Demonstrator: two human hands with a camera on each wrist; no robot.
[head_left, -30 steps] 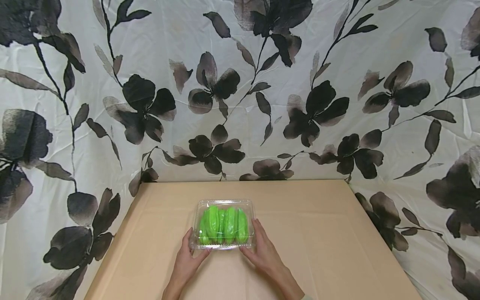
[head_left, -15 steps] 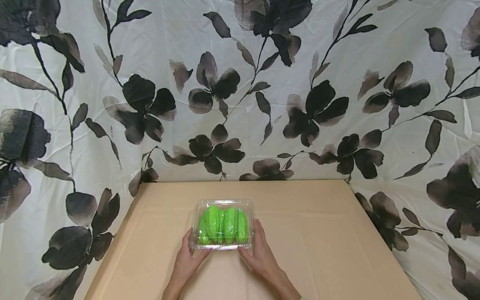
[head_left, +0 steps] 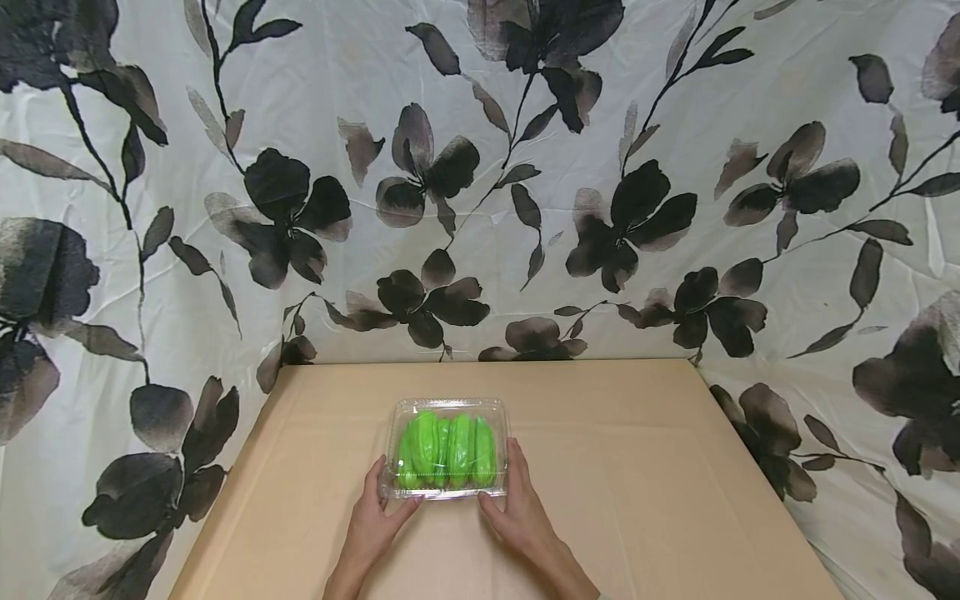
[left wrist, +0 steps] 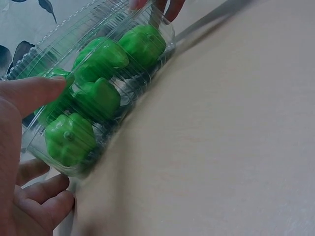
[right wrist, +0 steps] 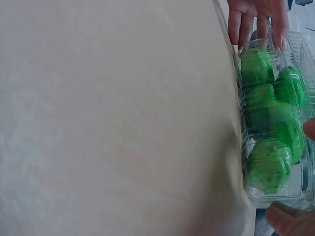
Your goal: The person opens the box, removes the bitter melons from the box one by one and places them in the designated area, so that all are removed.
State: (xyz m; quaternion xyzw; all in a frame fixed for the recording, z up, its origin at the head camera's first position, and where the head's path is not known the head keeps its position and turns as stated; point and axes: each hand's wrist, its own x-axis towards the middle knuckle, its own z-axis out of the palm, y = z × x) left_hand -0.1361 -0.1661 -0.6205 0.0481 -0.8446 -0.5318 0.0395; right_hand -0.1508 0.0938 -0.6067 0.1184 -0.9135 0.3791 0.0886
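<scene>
A clear plastic clamshell box (head_left: 450, 493) with several long green peppers (head_left: 460, 450) inside sits mid-table, its lid down. My left hand (head_left: 371, 521) holds its near left corner, thumb along the near edge and fingers at the side. At the near right corner my right hand (head_left: 525, 517) grips it in the same way. The left wrist view has my left thumb (left wrist: 42, 93) on the box's front and the lobed ends of the peppers (left wrist: 70, 140) showing through the plastic. In the right wrist view, fingertips (right wrist: 281, 217) touch the box's end; most of that hand lies out of frame.
The box rests on a tan table (head_left: 637, 467), which narrows toward its far edge. Behind it and along both sides hangs a white cloth (head_left: 555, 233) with dark floral print.
My right hand has shifted slightly left, its thumb moving a little along the near edge. The box, the peppers and my left hand stay in place.
</scene>
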